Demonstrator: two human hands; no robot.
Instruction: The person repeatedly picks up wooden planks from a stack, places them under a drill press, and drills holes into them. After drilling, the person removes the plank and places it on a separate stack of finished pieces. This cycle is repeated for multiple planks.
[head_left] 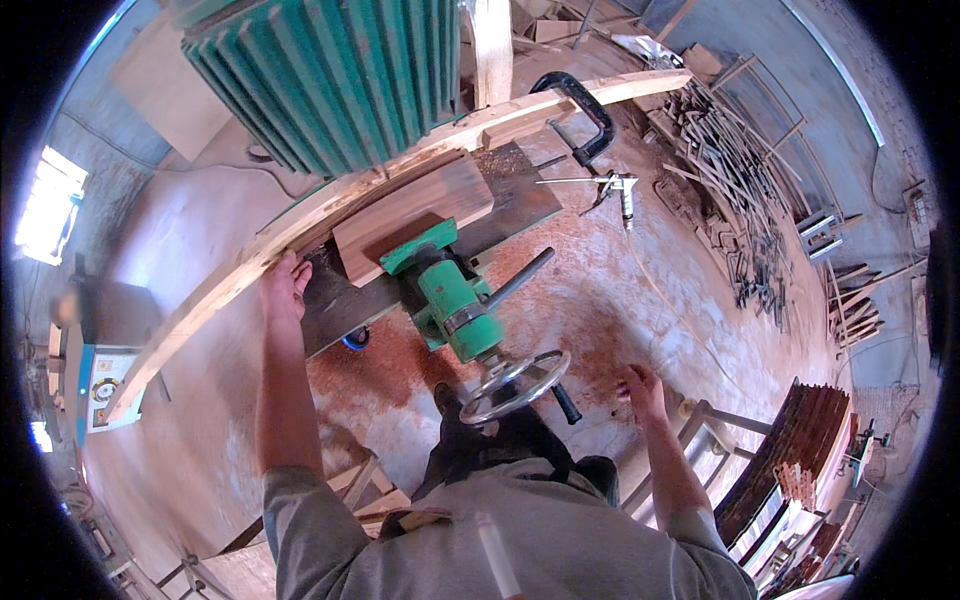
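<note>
A long pale wooden board (225,290) runs from the lower left to the upper right, looking bent in this view. My left hand (284,285) is at its near edge, fingers curled against it. Beside the board a reddish wood block (415,215) lies on a dark metal machine table (335,305). The green clamp head (458,305) presses toward that block, and a chrome handwheel (515,386) with a black handle sits at its near end. My right hand (642,392) hangs in the air right of the handwheel, its fingers loosely bent and holding nothing.
A large green ribbed motor (325,85) stands beyond the board. A black C-clamp (590,120) grips the board's right part. An air blow gun (615,190) with a hose is near it. Sawdust covers the floor; stacked wood strips (790,450) stand at right.
</note>
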